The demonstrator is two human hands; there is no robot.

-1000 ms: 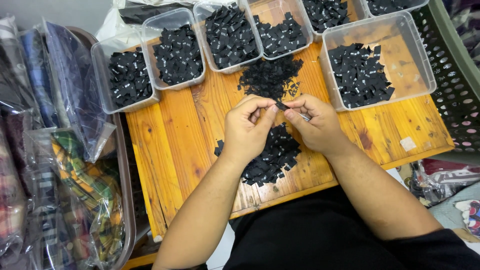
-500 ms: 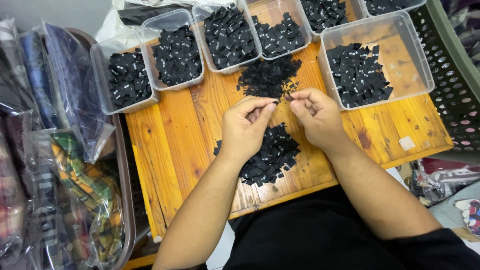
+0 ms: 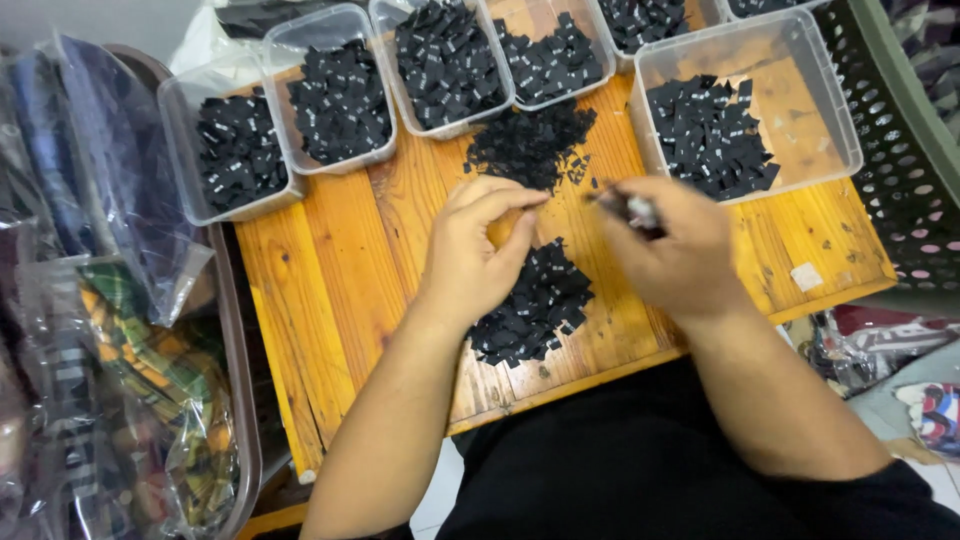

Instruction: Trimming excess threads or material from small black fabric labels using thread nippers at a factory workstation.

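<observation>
Both forearms reach in from the bottom edge over a wooden board (image 3: 330, 290), wrists close together above its middle. The left hand (image 3: 478, 252) rests palm down with its fingers curled and the thumb tip meeting the fingertips in a loose pinch; whether anything lies between them cannot be told. The right hand (image 3: 672, 250) is blurred, raised a little off the wood, its fingers folded in around a small dark piece (image 3: 625, 205) with a pale mark, which pokes out to the left past the knuckles.

Just below and between the hands lies a loose heap of small black tags (image 3: 530, 305), flat squares each with a tiny light mark, spread on the board and partly under the left wrist. A second dark heap (image 3: 528, 145) of finer black bits sits just beyond the fingertips, toward the far edge.

Along the far side stand clear plastic tubs (image 3: 280, 50) filled with the same black squares, side by side. A larger clear tub (image 3: 800, 90) to the right holds a thinner layer, its bare bottom showing. At the left, clear bags of folded patterned cloth (image 3: 130, 400) fill a brown tray, and a dark green slotted crate (image 3: 905, 150) stands at the right
</observation>
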